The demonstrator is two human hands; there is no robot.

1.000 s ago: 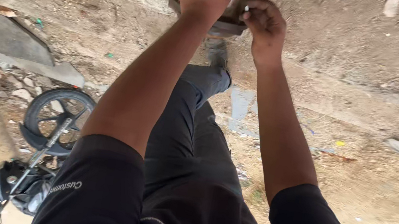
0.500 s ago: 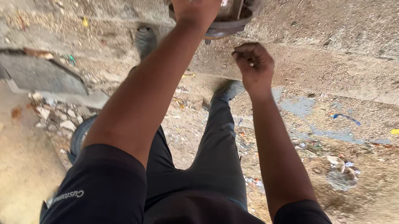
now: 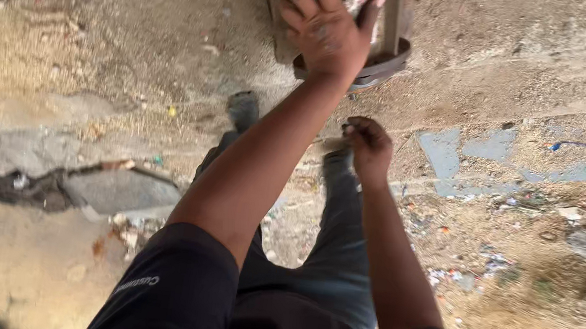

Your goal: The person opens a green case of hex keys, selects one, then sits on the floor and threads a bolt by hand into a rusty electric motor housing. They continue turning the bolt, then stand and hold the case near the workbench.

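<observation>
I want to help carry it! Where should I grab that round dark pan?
Probably by the round dark pan's curved rim, coming from the open side next to the wooden slat. The rim sticks out like a lip for fingers to hook under, and the left hand already lies spread over the other side.

We stand outdoors on rough, unpaved ground (image 3: 80,32), sandy and packed, more like a roadside or yard than any room. To the left lies a cracked slab of broken concrete (image 3: 111,188) with rubble beside it, and to the right small bits of litter (image 3: 471,268) are scattered near flat grey paving patches (image 3: 466,148).
</observation>
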